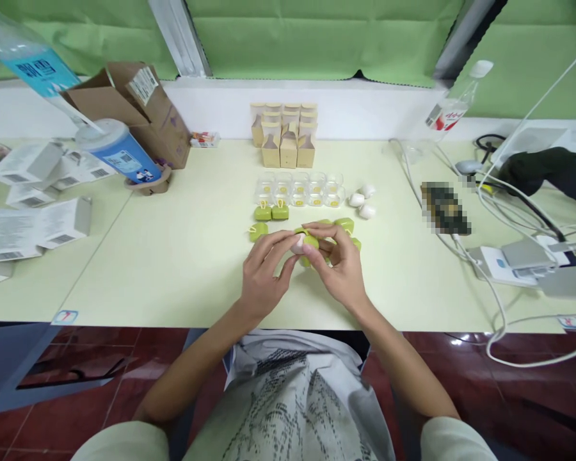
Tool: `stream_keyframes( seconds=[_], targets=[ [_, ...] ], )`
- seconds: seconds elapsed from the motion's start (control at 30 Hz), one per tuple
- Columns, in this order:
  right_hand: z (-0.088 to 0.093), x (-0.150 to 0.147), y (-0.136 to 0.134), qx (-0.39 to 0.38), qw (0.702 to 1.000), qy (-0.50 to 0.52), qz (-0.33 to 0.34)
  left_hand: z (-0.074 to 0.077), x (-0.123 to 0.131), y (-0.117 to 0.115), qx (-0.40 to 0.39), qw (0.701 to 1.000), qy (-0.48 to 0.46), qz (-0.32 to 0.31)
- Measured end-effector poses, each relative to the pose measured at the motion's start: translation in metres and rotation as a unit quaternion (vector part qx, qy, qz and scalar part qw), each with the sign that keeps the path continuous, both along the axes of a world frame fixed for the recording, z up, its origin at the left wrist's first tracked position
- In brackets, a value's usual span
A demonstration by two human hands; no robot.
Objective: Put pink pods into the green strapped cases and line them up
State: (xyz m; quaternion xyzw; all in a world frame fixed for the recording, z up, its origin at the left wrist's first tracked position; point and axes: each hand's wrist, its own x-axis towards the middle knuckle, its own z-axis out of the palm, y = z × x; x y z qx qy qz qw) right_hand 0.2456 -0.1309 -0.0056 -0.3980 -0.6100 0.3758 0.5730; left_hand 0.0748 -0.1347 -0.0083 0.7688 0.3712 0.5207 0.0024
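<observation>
My left hand (264, 272) pinches a small white rounded piece (297, 244) at the middle of the table. Against it, my right hand (340, 266) grips a small green case (311, 241); the two parts touch, and fingers hide much of them. More green cases (280, 212), some with pale yellow loops, lie left of my hands, and others are partly covered behind and under my right hand. Clear plastic cups (298, 187) with yellow labels stand in rows farther back. To their right sit three loose white rounded pieces (367, 211).
Open cardboard boxes (288, 150) stand by the wall. At the left are white cartons (60, 224), a blue cup (120, 152), a tall bottle (33, 64) and a brown carton (148, 115). Cables, a power strip (499, 266), a blurred-out device (445, 208) and a bottle (454, 105) occupy the right.
</observation>
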Motion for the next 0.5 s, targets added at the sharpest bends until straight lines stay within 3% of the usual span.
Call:
stream_keyframes(
  seconds=[0.07, 0.17, 0.33, 0.4, 0.5],
  targets=[
    [-0.002, -0.001, -0.001, -0.016, 1.0, 0.019, -0.014, -0.001, 0.0, 0.002, 0.003, 1.0, 0.014, -0.013],
    [-0.006, 0.0, -0.003, 0.027, 0.995, -0.092, -0.028, -0.005, -0.001, 0.006, 0.012, 1.0, 0.025, -0.004],
    [-0.012, 0.001, -0.002, 0.17, 0.931, -0.314, -0.078, -0.007, -0.003, 0.009, 0.002, 1.0, 0.008, -0.018],
    [-0.011, 0.002, -0.001, 0.191, 0.922, -0.327, -0.081, -0.007, -0.005, 0.009, -0.028, 0.999, -0.005, -0.035],
    [-0.01, 0.004, 0.0, 0.189, 0.932, -0.304, -0.065, -0.006, -0.009, 0.009, -0.072, 0.996, -0.004, -0.051]
  ],
)
